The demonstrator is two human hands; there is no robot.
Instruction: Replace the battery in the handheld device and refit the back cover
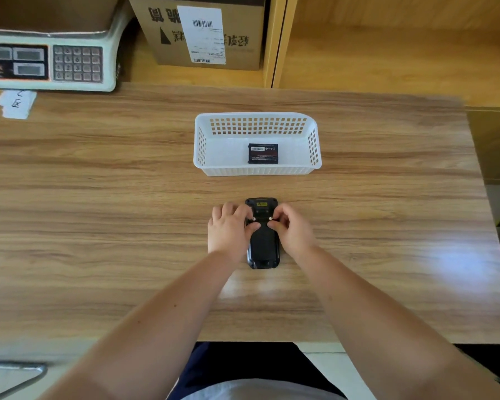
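Wood-grain table (98, 197) with the handheld device (262, 243) laid face down for work on its back cover (263, 241).

Largest to smallest: the table gave a flat bed, so the device could lie still, cover upward, with both my hands free. Beyond it stood the white basket (257, 119), well apart from the device, with a battery (263, 153) lying flat on its floor; I could not tell whether it was the spent or the fresh one. My left hand (228, 229) and right hand (293, 229) flanked the device's upper half. Each hand's thumb and forefinger were nearly closed, pinching at one of two small brass screws (254, 218) on the cover; the other fingers curled loosely, holding nothing. I judged the screws were being turned, though in which direction I could not say.
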